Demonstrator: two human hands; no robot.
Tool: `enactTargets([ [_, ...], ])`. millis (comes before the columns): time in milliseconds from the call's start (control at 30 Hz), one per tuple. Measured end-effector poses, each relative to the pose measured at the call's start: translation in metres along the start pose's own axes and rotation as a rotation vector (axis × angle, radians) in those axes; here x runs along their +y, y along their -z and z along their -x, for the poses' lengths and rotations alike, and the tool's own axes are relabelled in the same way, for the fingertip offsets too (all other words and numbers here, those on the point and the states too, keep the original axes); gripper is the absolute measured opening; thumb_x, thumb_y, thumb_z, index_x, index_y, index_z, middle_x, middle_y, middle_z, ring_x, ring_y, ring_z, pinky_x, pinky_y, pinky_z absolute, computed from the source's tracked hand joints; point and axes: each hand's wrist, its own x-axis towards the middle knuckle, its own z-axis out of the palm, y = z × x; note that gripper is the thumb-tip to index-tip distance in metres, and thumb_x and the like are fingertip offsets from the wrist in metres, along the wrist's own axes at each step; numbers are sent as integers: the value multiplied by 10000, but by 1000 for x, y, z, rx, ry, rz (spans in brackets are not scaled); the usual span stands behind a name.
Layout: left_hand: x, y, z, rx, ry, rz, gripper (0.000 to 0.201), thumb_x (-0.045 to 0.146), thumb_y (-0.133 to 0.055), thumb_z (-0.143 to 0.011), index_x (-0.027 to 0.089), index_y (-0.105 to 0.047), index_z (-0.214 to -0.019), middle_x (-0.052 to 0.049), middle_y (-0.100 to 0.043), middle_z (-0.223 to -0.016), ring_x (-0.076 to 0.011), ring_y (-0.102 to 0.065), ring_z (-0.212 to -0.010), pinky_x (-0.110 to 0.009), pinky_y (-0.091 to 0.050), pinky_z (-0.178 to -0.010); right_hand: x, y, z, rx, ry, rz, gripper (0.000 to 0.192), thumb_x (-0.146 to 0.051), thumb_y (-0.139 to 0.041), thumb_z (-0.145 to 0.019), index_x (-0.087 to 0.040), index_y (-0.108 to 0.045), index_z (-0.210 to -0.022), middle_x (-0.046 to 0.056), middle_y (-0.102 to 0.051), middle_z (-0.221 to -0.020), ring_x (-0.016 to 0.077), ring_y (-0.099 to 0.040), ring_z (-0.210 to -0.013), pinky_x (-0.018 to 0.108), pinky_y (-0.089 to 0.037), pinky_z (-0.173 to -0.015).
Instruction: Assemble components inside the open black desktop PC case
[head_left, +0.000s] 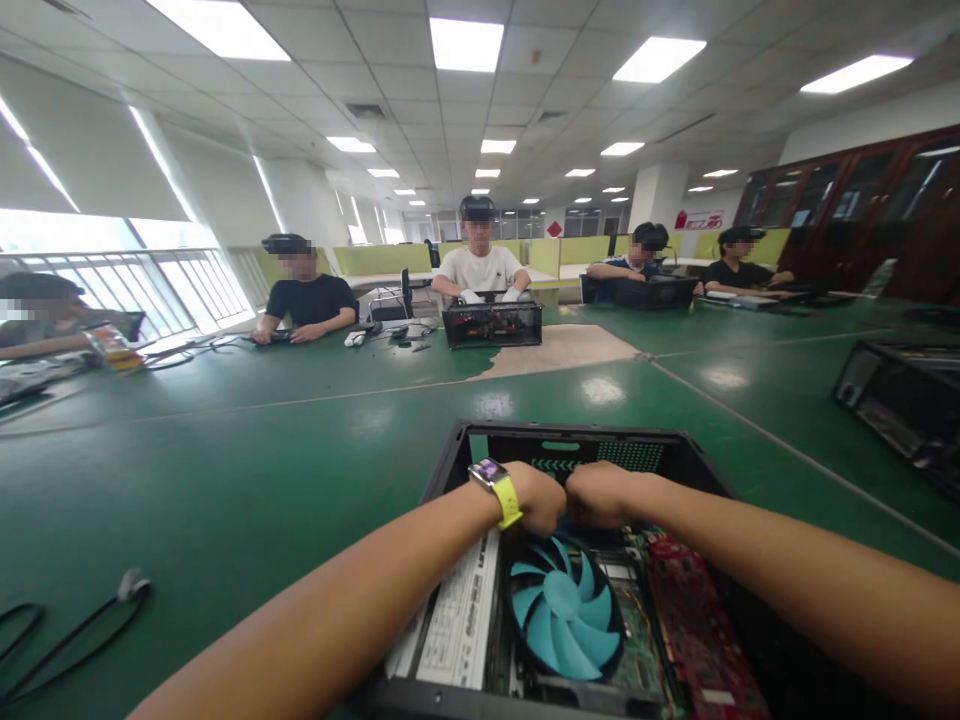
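An open black computer case (577, 432) lies on the table in front of me, its inside facing up. Both my hands reach over it to the far end. My left hand (536, 497), below a watch with a yellow-green strap (508, 500), is closed, fingertips hidden. My right hand (604, 493) is closed right beside it; what its fingers grip cannot be made out. Nearer me sit a fan with light-blue blades (564, 597), a silver power supply with a label (461, 620) on the left, and a red circuit card (694, 625) on the right.
The green table (300, 480) carries a black cable (82, 660) at left and another dark case (900, 410) at right. Across it, several people sit; one person (480, 265) in white gloves works at an open case (493, 325). A brown patch (570, 352) marks the tabletop.
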Motion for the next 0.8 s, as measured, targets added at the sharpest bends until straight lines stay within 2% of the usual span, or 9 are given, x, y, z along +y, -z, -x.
enactTargets([
  [100,2,7,-15,-1,85,-93,203,79,-585,-652,55,-723,-800,-195,-719,-859,-276,-669,-750,-338,-518,-675,0,4,3,-17,5,-17,250,-315,-555,-699,-207,-710,-861,88,-708,-854,272,-658,-787,318,-460,-613],
  [167,1,10,-26,-9,130,-131,248,55,-603,-626,40,-723,-842,-217,-711,-913,-299,-671,-805,-358,-526,-715,-4,3,2,-47,24,-30,274,-331,-609,-653,-242,-701,-895,55,-707,-873,255,-653,-791,299,-458,-607],
  [333,-5,2,-35,-72,167,-169,292,78,-692,-580,112,-741,-866,-154,-731,-892,-274,-683,-812,-310,-540,-718,-11,-6,2,-60,39,-41,364,-216,-606,-606,-251,-670,-962,49,-692,-908,246,-641,-836,294,-466,-648],
  [433,-7,-6,-32,-75,174,-182,335,126,-700,-603,111,-733,-935,-164,-722,-954,-280,-675,-870,-310,-532,-748,-11,-11,3,-35,40,-77,383,-204,-574,-617,-256,-647,-989,36,-686,-947,231,-635,-871,272,-453,-654],
  [500,-8,-9,-31,-84,173,-183,345,137,-690,-615,91,-727,-955,-176,-717,-963,-280,-674,-866,-312,-529,-742,-9,-12,2,-46,36,-106,337,-198,-562,-617,-251,-654,-936,18,-689,-897,206,-638,-810,246,-434,-605],
  [633,-16,-13,-36,-111,156,-166,311,157,-699,-615,98,-735,-918,-157,-726,-930,-250,-675,-796,-286,-523,-683,-5,-3,1,-74,7,-141,246,-194,-570,-608,-254,-666,-826,-18,-682,-775,162,-621,-672,217,-383,-510],
  [800,-22,-18,-49,-99,157,-158,318,204,-727,-597,134,-738,-907,-141,-731,-909,-259,-671,-789,-305,-525,-679,0,8,5,28,-73,-110,274,-319,-584,-680,-243,-656,-933,30,-692,-933,214,-638,-834,255,-427,-594],
])
